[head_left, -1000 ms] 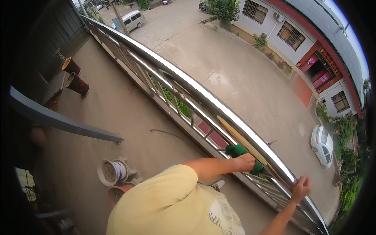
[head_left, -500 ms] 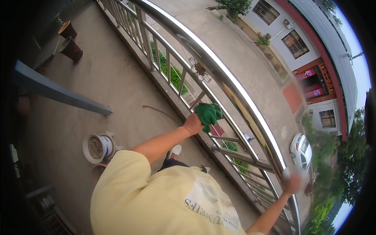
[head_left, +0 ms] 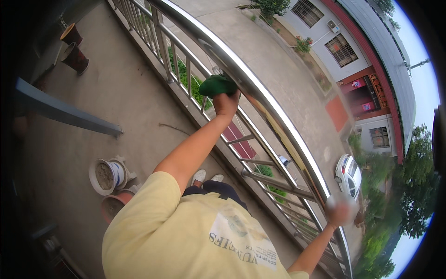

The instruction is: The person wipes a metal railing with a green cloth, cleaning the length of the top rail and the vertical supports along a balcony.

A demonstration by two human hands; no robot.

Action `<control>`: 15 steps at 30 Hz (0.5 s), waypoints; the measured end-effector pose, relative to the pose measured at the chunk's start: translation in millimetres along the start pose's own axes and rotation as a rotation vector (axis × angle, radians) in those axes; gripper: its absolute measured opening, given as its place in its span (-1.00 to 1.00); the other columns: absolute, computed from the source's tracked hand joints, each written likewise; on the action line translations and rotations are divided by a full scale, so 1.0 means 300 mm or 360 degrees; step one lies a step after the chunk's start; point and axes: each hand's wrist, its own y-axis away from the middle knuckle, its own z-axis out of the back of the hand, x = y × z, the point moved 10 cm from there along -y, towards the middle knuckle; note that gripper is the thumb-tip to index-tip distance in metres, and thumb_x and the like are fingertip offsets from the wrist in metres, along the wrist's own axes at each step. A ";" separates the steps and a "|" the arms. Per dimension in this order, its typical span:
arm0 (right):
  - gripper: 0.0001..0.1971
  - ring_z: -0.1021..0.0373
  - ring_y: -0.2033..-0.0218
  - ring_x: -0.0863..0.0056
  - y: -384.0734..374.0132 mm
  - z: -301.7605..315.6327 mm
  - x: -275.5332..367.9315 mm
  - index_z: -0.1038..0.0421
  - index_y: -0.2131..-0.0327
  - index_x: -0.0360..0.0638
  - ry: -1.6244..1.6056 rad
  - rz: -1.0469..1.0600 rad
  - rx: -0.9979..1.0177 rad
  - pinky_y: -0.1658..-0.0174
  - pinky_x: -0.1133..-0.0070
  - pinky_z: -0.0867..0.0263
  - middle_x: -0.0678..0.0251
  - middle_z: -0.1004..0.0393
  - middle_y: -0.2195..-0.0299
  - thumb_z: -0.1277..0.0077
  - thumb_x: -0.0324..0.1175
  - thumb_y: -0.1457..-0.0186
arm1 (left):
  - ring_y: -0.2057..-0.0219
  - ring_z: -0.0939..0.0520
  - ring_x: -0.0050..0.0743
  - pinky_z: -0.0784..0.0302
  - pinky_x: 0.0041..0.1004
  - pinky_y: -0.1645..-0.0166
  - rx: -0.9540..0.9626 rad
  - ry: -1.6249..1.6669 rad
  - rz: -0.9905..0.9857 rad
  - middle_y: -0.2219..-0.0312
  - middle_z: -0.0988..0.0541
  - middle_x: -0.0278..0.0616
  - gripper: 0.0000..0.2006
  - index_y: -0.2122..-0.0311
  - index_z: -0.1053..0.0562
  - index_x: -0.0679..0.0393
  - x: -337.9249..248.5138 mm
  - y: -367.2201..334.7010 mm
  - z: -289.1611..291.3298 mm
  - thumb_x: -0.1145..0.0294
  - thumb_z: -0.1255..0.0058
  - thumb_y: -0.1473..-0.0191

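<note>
My left hand (head_left: pixel 227 102) is closed on a bunched green cloth (head_left: pixel 216 86), reaching forward to the stainless-steel railing (head_left: pixel 278 111). The cloth presses against the railing just below the thick top rail and covers most of a flower-shaped metal ornament (head_left: pixel 217 70). My right hand (head_left: pixel 339 212) is at the top rail farther to the right. A pale blur hides its fingers, so its grip does not show.
A grey metal post (head_left: pixel 69 108) slants across the left. Below it stand a white-and-blue pot (head_left: pixel 108 176) of soil and a reddish pot (head_left: pixel 116 204). Two dark pots (head_left: pixel 75 59) are farther back. Beyond the railing are a courtyard, a white car (head_left: pixel 348 176) and a building.
My left hand has moved forward and up with the green cloth, from the lower bars to the ornament under the top rail. My feet have come together. My right hand stays at the rail.
</note>
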 end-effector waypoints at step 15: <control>-0.79 -0.40 0.51 0.58 0.035 -0.003 0.031 -0.47 0.29 -0.27 0.0108 0.0103 -0.0003 0.39 0.62 -0.33 0.33 -0.49 0.53 0.05 -0.33 -0.12 | 0.36 -0.60 -0.34 -0.46 -0.42 0.22 0.0242 0.0457 0.0517 0.41 -0.60 -0.17 -0.76 0.37 -0.52 0.21 0.279 0.055 -0.062 0.43 -0.28 0.22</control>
